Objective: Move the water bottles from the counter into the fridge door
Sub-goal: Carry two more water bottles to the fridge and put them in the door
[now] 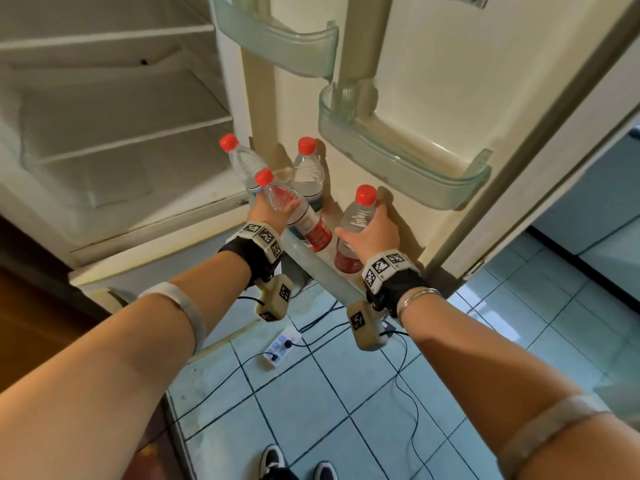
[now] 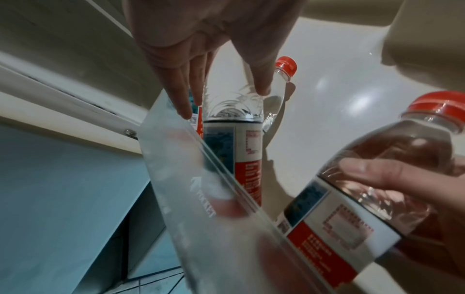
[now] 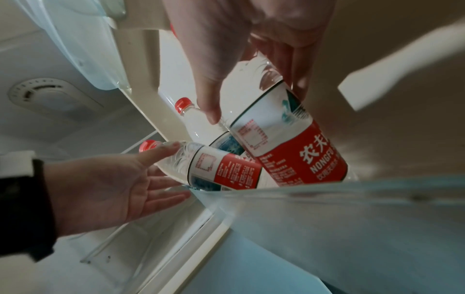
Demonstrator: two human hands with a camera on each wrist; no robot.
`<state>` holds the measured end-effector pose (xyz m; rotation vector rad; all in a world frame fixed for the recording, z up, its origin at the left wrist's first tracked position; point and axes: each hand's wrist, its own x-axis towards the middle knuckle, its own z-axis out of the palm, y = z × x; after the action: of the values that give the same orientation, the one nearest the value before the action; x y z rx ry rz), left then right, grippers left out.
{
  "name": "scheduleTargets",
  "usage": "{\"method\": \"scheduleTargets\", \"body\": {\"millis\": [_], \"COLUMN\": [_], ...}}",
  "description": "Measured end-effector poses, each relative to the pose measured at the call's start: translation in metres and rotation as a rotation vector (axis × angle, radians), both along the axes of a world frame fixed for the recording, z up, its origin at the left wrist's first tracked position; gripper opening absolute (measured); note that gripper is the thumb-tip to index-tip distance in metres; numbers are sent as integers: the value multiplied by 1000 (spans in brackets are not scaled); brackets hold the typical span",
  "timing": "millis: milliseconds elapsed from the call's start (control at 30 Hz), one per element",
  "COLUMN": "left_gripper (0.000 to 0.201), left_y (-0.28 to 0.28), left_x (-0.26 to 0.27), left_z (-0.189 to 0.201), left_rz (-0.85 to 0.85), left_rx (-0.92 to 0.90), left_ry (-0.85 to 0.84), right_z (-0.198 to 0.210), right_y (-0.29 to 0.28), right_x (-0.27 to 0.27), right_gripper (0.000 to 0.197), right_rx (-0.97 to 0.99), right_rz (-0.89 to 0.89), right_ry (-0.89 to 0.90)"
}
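Several clear water bottles with red caps and red-white labels stand in the lowest door shelf [image 1: 329,271] [image 2: 201,179] [image 3: 327,191]. My left hand [image 1: 273,211] [image 2: 224,103] [image 3: 113,189] holds a tilted bottle [image 1: 304,223] [image 2: 231,149] [image 3: 221,169] loosely between thumb and nearly straight fingers, its base inside the shelf. My right hand [image 1: 374,230] [image 3: 256,105] grips the shoulder of an upright bottle [image 1: 358,213] [image 2: 352,199] [image 3: 289,149] at the shelf's right end. Two more bottles [image 1: 242,161] [image 1: 308,174] stand free behind the left hand.
Two see-through door shelves [image 1: 405,157] [image 1: 277,39] hang higher on the open door. The fridge's white inner shelves [image 1: 121,133] lie to the left. A power strip [image 1: 282,344] with black cables lies on the tiled floor, near my shoes [image 1: 273,462].
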<state>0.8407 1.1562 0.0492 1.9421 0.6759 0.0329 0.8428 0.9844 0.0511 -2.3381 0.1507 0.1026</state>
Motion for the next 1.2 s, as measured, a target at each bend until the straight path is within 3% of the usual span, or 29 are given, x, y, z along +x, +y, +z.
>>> {"method": "scheduleTargets", "body": {"millis": [200,333,567,800,933,1200], "left_gripper": [48,51,56,54,57,62], "left_y": [-6,-13,-18,-16,-8,41], "left_x": [-15,-28,-54,-95,-122,-209], "left_z": [-3,1,7,16,23,32], "left_rz": [-111,-122,-103,-74,-84,-15], "left_rx": [95,150,238,356,472,588], "left_ry": [83,126,108,55,50,130], "right_z": [-7,-9,-3,6,18,19], "right_y": [-3,-6,-8,-11,7,80], "right_x": [-2,-6,-21,-45,-64,-110], "right_gripper": [84,76,84,86,82,70], "right_rx": [48,87,162,7,-96,-13], "right_rz": [20,39,119,237,311,587], "right_ry": [-13,-48,-185,-305,-336,-391]}}
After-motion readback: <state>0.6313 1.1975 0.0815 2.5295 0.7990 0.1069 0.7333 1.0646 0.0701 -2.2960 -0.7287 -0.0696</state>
